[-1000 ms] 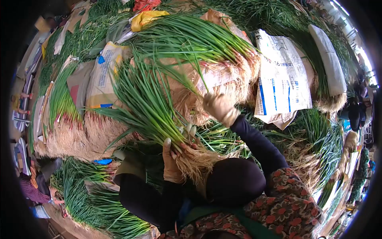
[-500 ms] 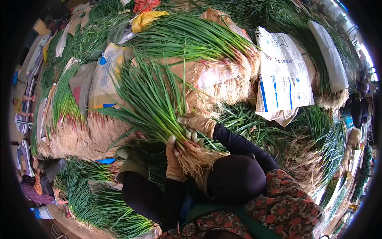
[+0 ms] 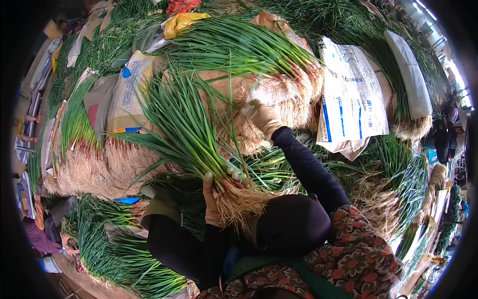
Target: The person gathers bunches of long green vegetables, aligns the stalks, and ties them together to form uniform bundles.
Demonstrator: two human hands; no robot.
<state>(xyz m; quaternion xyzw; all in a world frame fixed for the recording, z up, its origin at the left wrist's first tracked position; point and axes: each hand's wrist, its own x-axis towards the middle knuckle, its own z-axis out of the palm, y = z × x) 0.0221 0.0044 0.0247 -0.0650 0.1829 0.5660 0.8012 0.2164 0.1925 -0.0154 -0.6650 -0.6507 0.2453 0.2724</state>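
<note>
My left hand, in a pale glove, is closed around the lower stems of a bunch of green onions. Their leaves fan toward the upper left, and the stringy roots hang by my chest. My right hand, gloved too, is off the bunch at the end of a stretched arm. It is in front of the root ends of a large stack of green onions. Its fingers are blurred and partly turned away, so their grip is unclear.
Loose leaves lie below my right arm. A white printed sack covers bundles at right, and another sack lies at left. More onions with long roots stand at left. A person in purple is at the far left edge.
My right hand has left the stems of the bunch and moved up and away, toward the stack. My left hand keeps its hold on the bunch, nearly in place.
</note>
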